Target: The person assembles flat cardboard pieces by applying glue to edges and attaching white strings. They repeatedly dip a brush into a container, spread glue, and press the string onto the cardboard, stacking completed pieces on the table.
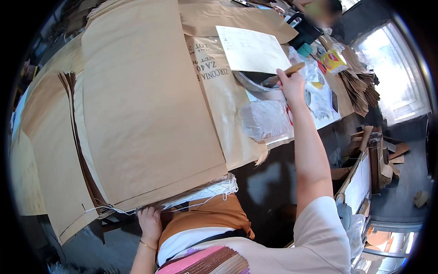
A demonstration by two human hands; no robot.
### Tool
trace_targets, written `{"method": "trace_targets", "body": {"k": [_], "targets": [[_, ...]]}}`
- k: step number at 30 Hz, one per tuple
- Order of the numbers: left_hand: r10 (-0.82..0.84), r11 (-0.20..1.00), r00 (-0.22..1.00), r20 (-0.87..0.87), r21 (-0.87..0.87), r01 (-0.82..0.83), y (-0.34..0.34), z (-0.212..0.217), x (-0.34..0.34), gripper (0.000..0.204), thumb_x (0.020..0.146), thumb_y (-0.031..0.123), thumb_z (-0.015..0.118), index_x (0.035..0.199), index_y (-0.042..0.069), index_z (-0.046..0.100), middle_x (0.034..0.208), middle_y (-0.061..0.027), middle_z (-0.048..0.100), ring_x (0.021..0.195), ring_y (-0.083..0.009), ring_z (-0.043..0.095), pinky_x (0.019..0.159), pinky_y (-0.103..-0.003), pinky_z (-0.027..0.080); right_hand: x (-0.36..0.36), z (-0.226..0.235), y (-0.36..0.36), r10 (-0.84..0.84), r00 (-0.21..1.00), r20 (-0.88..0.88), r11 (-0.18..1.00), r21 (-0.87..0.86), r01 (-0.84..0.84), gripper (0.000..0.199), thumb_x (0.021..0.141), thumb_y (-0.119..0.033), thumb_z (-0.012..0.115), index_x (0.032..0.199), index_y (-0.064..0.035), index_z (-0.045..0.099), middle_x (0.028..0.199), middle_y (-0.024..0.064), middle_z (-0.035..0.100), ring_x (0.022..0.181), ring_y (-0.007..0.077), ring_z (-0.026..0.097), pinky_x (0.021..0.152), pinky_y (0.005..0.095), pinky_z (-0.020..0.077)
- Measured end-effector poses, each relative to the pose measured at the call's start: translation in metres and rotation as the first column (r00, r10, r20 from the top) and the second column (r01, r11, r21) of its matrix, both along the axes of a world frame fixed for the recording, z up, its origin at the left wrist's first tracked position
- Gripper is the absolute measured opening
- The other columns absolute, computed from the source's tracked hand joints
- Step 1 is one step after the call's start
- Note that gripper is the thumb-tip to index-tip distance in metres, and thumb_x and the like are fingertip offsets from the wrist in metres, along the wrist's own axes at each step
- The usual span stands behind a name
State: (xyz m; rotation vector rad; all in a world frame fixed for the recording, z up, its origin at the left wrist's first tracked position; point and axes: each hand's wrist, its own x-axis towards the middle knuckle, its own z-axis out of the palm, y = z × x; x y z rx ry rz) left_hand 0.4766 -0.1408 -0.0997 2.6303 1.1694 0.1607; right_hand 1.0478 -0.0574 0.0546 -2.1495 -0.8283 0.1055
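Note:
My right hand (pixel 292 87) reaches out to the far right and is closed round the wooden handle of a brush (pixel 295 68). The brush's lower end dips into a round grey basin (pixel 250 83), which a pale sheet of card (pixel 253 48) partly covers. At the near edge of a stack of large brown paper sheets (pixel 146 100), my left hand (pixel 149 223) has its fingers curled beside a bundle of white strings (pixel 207 192). Whatever those fingers grip is hidden. Another stack of folded brown paper (pixel 52 146) lies to the left.
A clear plastic bag (pixel 264 119) lies just in front of the basin. Behind stand a black container (pixel 303 33) and a yellow packet (pixel 333 60). Across the table, a person (pixel 319 13) is partly visible. Scrap card (pixel 397 153) lies at the right beyond the table.

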Motion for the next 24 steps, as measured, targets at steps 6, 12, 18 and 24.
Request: {"method": "trace_targets", "body": {"k": [6,12,18,24], "targets": [[0.099,0.984,0.95,0.297,-0.172,-0.048,-0.01,0.028,0.001,0.011,0.076,-0.002,0.059,0.086,0.003,0.058,0.088,-0.0143,0.06,0.088,-0.0334,0.057,0.082,-0.049,0.042,0.008,0.024,0.022,-0.053,0.915,0.399,0.99,-0.102,0.102,0.046,0.082,-0.035,0.06,0.072,0.0091,0.064,0.065,0.0234,0.064,0.072,0.0369,0.067,0.072,0.0427,0.0512],[0.463,0.805,0.781,0.418,-0.568,-0.173,-0.015,0.046,-0.015,0.006,0.086,0.002,0.058,0.091,0.001,0.058,0.08,-0.0181,0.061,0.075,-0.0343,0.061,0.067,-0.037,0.049,-0.138,0.044,-0.03,0.265,0.954,-0.139,0.874,0.452,-0.177,0.008,0.086,-0.012,0.063,0.084,-0.0042,0.062,0.071,-0.004,0.056,0.061,0.004,0.044,0.055,0.0216,0.0344],[0.275,0.949,0.85,0.45,-0.271,-0.163,-0.004,0.068,-0.046,0.01,0.075,-0.004,0.061,0.081,0.002,0.055,0.08,-0.0148,0.06,0.076,-0.0329,0.06,0.065,-0.041,0.048,-0.331,0.014,-0.051,0.873,0.474,0.116,0.446,0.203,-0.872,0.02,0.076,-0.002,0.072,0.095,-0.0042,0.067,0.071,0.0043,0.062,0.06,0.0136,0.056,0.054,0.0263,0.0432],[0.354,0.928,0.933,0.073,-0.15,-0.34,-0.006,0.091,-0.056,0.011,0.075,0.0,0.061,0.084,0.004,0.055,0.09,-0.014,0.062,0.087,-0.0306,0.058,0.072,-0.039,0.046,-0.384,-0.006,-0.017,0.946,0.303,0.113,0.286,0.145,-0.947,0.019,0.075,-0.003,0.073,0.092,-0.0032,0.066,0.07,0.0094,0.059,0.058,0.0239,0.055,0.053,0.0312,0.0436]]}}
